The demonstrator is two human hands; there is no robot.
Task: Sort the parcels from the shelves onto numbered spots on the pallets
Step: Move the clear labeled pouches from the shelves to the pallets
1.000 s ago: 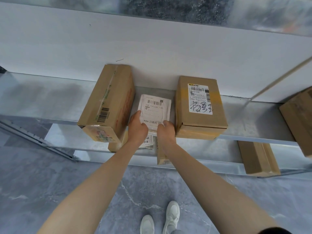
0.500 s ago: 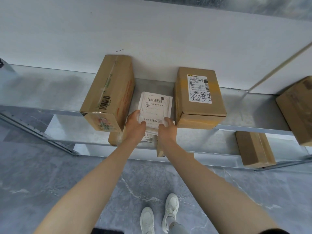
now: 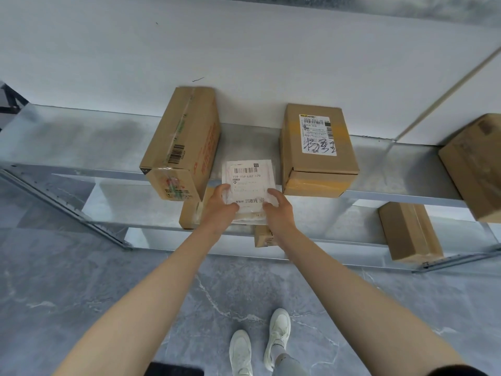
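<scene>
Pulled nearer — white parcel [image 3: 248, 183] off shelf [image 3: 81, 142] edge, both hands [image 3: 221, 207] gripping

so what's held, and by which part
The white parcel, by its near edge: left hand at the left corner, right hand at the right.

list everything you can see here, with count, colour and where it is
flat parcel: 1, white with barcode label, over the top shelf's front edge, between two boxes
top boxes: 3, brown, on the top shelf
lower boxes: 3, brown, on the shelves below
rack: 1, grey metal, against the wall
wall: 1, white, behind the rack
floor: 1, grey marbled, underfoot
shoes: 2, white, on the floor
left hand: 1, grips the parcel's left side
right hand: 1, grips its right side
</scene>
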